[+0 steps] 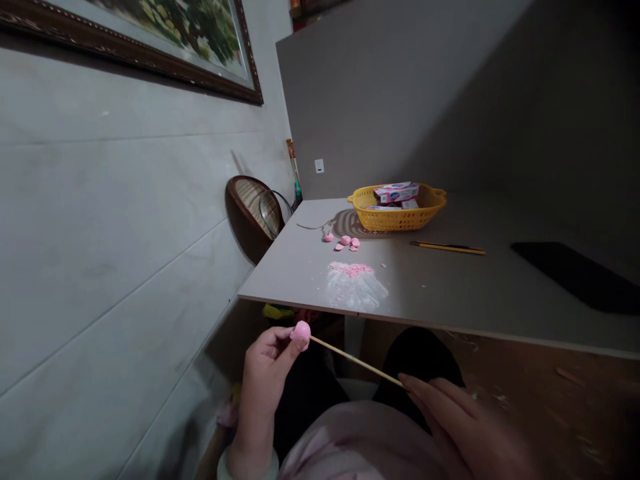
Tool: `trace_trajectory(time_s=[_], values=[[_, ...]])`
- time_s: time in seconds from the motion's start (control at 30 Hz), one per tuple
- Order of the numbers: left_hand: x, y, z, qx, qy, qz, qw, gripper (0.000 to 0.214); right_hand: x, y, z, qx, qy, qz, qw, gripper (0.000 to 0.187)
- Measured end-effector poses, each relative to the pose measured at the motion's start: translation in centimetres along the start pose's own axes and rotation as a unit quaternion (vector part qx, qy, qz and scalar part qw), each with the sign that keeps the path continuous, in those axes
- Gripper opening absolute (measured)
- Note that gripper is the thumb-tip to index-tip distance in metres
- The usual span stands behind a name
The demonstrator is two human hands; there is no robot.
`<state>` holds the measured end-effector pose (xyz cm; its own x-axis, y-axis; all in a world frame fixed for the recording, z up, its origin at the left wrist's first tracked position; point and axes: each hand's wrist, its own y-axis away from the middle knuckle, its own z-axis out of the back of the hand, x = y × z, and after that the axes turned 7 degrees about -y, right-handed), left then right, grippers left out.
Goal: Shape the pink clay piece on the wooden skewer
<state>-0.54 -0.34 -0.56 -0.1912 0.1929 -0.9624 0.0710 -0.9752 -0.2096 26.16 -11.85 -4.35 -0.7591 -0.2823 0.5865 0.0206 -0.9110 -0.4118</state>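
My left hand pinches a small pink rounded lump, which looks like soap or clay, between thumb and fingers. A thin wooden stick runs from the lump's right side down to my right hand, whose fingers close on its other end. Whether the tip enters the lump or only touches it, I cannot tell. Both hands are over my lap, in front of the table edge. On the table lie several pink pieces and a patch of pink and white shavings.
A yellow basket with pink-and-white boxes stands at the back. To its front right lies a slim orange-and-black tool, with a dark flat object farther right. A round woven basket leans by the left wall.
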Motion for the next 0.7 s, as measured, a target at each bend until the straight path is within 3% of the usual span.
trace_trajectory(time_s=[0.07,0.13,0.2,0.23,0.3,0.4,0.5,0.53,0.6,0.63,0.7], values=[[0.1,-0.2,0.2,0.013,0.005,-0.002,1.0,0.025,0.2,-1.2,0.1,0.099,-0.102,-0.07,0.987,0.031],[0.3,-0.4,0.4,0.023,0.006,-0.002,1.0,0.024,0.3,-2.7,0.1,0.218,-0.211,-0.154,0.94,0.033],[0.4,-0.6,0.5,0.029,-0.001,0.007,1.0,0.025,0.3,-3.9,-0.2,0.27,-0.279,-0.194,0.901,0.037],[0.5,-0.7,0.5,0.028,-0.004,0.014,0.999,0.025,0.3,-4.2,-0.5,0.274,-0.278,-0.201,0.899,0.038],[0.8,-0.8,0.4,0.019,0.001,0.025,0.999,0.027,0.3,-4.1,-1.1,0.245,-0.235,-0.18,0.923,0.031],[1.1,-0.8,0.3,-0.012,0.018,0.028,0.999,0.029,0.1,-2.8,-1.9,0.13,-0.119,-0.102,0.979,0.019],[1.1,-0.8,0.2,-0.041,0.011,0.027,0.999,0.028,-0.5,-1.8,-2.1,0.026,-0.056,-0.065,0.996,0.021],[1.1,-0.8,0.1,-0.044,0.008,0.028,0.999,0.028,-0.7,-1.8,-2.1,0.017,-0.064,-0.07,0.995,0.026],[0.9,-0.8,0.1,-0.047,0.009,0.027,0.998,0.027,-0.9,-2.6,-2.2,0.059,-0.149,-0.125,0.979,0.029],[0.8,-0.8,0.1,-0.052,0.014,0.024,0.998,0.027,-0.9,-3.2,-2.5,0.099,-0.209,-0.161,0.96,0.031],[0.5,-0.7,0.1,-0.062,0.02,0.015,0.998,0.027,-0.7,-4.5,-3.3,0.209,-0.327,-0.225,0.894,0.044]])
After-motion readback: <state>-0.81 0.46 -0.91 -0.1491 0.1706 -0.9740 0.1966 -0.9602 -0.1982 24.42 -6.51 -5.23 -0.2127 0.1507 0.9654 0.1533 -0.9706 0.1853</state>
